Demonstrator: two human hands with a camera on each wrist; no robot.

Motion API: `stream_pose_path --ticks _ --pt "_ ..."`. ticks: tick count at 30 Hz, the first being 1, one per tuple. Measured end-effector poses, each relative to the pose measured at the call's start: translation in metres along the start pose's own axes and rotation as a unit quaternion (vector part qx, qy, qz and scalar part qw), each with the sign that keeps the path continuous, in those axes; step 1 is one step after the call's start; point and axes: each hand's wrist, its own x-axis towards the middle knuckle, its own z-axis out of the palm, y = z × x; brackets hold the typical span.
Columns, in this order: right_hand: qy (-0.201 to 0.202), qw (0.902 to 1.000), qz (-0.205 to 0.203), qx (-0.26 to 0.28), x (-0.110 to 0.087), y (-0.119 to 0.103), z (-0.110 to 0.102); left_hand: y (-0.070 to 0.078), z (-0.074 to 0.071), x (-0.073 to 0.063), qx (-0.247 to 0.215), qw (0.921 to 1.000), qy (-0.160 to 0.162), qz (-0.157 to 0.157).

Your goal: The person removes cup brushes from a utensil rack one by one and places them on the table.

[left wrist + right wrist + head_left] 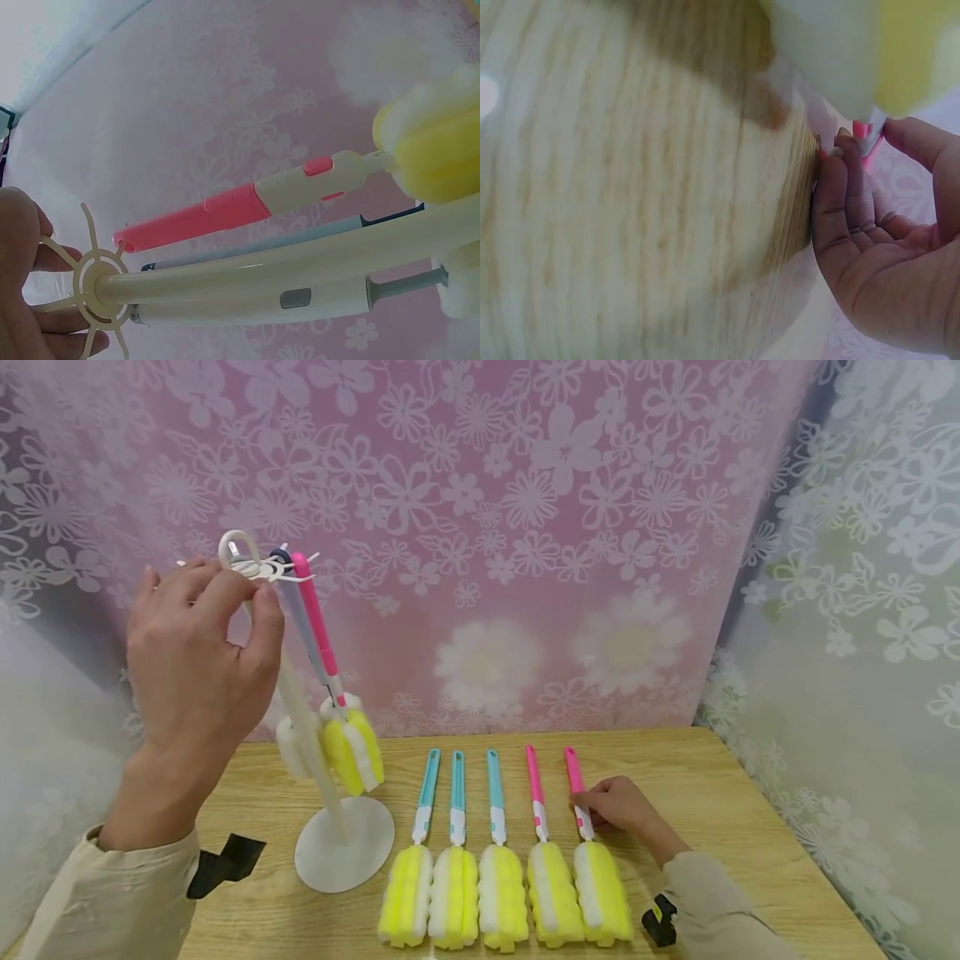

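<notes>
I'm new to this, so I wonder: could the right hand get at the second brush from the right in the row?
Probably yes: the right hand pinches the rightmost brush, and the second brush lies just beside it with nothing on top. Only the rightmost brush lies between.

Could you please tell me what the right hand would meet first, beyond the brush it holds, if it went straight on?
The right hand would probably meet the neighbouring pink-handled brush, just left of the rightmost brush it holds, though depth is unclear.
</notes>
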Motion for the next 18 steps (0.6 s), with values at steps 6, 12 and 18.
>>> stream_pose_path --ticks 6,12,18 --pt "0.002 1.0000 0.003 -0.007 -0.001 -0.005 0.001 0.001 0.000 0.000 -0.011 0.9998 -0.014 -0.013" --pt "-0.006 0.9999 -0.006 -0.009 -0.004 -0.003 -0.002 0.003 -0.001 0.000 -0.026 0.9992 -0.017 -0.026" --pt "0.001 0.9991 -0.036 -0.022 -0.004 0.001 -0.012 0.003 -0.005 -0.001 -0.007 0.9998 0.011 -0.012"
